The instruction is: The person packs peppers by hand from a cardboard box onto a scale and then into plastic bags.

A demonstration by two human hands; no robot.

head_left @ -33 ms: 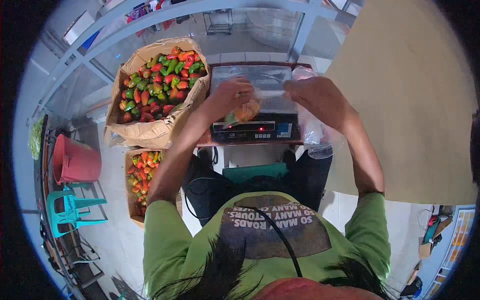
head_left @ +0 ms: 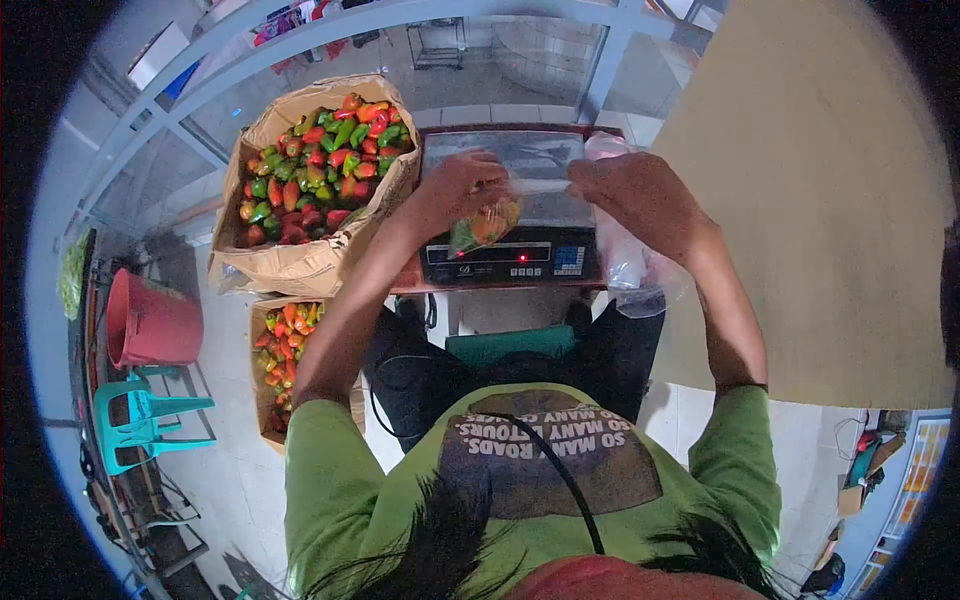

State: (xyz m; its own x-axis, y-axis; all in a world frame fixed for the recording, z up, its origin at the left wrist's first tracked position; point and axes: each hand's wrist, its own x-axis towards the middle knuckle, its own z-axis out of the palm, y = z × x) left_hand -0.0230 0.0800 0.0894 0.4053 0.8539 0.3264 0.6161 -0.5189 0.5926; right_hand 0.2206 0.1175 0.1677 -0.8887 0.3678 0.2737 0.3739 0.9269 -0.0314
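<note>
A clear plastic bag of red, orange and green peppers (head_left: 487,226) is held above the front of a digital scale (head_left: 500,268). My left hand (head_left: 462,188) is closed round the bag near its neck. The bag's twisted top stretches to the right, where my right hand (head_left: 628,195) pinches its end. The scale's metal plate (head_left: 548,208) lies below and beyond my hands. Right of the scale, under my right wrist, are loose thin plastic bags (head_left: 630,262), white and pinkish. My fingertips are partly hidden by the backs of my hands.
On the left stands a large paper-lined box of red and green peppers (head_left: 318,170). A smaller carton of orange peppers (head_left: 285,350) sits nearer. Further left are a red bin (head_left: 150,318) and a teal plastic chair (head_left: 135,420). A wide tan board (head_left: 800,230) fills the right side.
The bag of peppers has swung very slightly. My hands keep the same hold and place.
</note>
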